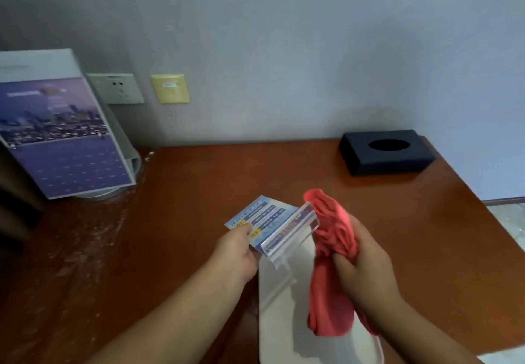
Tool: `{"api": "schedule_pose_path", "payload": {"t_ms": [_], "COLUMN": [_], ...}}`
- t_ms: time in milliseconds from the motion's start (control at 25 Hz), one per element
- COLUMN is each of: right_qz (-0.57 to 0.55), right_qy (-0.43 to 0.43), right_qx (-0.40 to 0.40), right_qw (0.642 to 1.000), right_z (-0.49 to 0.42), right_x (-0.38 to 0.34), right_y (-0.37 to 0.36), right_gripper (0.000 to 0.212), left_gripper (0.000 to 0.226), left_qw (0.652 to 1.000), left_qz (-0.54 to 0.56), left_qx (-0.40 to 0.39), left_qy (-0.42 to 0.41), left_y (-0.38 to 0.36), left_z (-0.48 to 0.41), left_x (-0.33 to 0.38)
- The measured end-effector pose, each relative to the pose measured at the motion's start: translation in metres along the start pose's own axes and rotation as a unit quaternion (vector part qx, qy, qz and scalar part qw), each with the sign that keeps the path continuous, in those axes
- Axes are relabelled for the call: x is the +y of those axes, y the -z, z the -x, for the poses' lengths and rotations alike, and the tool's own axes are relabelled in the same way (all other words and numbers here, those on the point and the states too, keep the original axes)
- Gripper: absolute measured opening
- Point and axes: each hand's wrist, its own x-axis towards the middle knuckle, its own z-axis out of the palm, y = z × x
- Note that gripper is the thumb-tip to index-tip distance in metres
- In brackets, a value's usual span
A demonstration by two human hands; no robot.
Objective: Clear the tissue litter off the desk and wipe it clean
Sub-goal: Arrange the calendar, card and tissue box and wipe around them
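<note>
Though dark-slotted, tissue box [377, 164] on desk [227, 176]

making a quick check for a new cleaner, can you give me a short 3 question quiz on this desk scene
1. True or false: the right hand holds nothing.
2. On the desk, the black tissue box sits at: A, the back right corner; B, the back left corner; C, the front edge.
3. Fill in: the left hand pinches a clear ____ with a blue card in it.

Key: 1 false, it grips the red cloth. 2 A. 3 card stand.
</note>
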Motion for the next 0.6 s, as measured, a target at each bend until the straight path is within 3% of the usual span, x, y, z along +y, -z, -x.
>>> {"api": "schedule_pose_path", "payload": {"t_ms": [120, 240, 400, 520, 600], "right_qz": [0.110, 0.243, 0.332, 0.322, 0.303], "right_qy": [0.042, 0.008, 0.124, 0.195, 0.221], "right_qx": [-0.013, -0.068, -0.015, -0.027, -0.041], "right_qw": [0.993, 0.968, 0.935, 0.926, 0.926], "right_z": [-0.009, -0.013, -0.010, 0.000, 0.011], "right_x": [0.009, 0.021, 0.027, 0.032, 0.033], "right_y": [0.011, 0.017, 0.013, 0.007, 0.006], "right_gripper": [0.071, 0.073, 0.085, 0.086, 0.085], "left_gripper": [0.015, 0.018, 0.020, 0.021, 0.017], "left_qw": [1.000, 0.999, 0.999, 0.995, 0.995], "left_qz": [-0.005, -0.036, -0.018, -0.023, -0.038], "left_qx": [-0.018, -0.021, 0.024, 0.080, 0.073], "left_qy": [0.007, 0.001, -0.030, -0.058, -0.047], "left_y": [-0.032, -0.052, -0.062, -0.063, -0.066], "left_z": [0.015, 0.034, 0.042, 0.033, 0.040], "left_x": [-0.031, -0.055, -0.078, -0.076, -0.076]}}
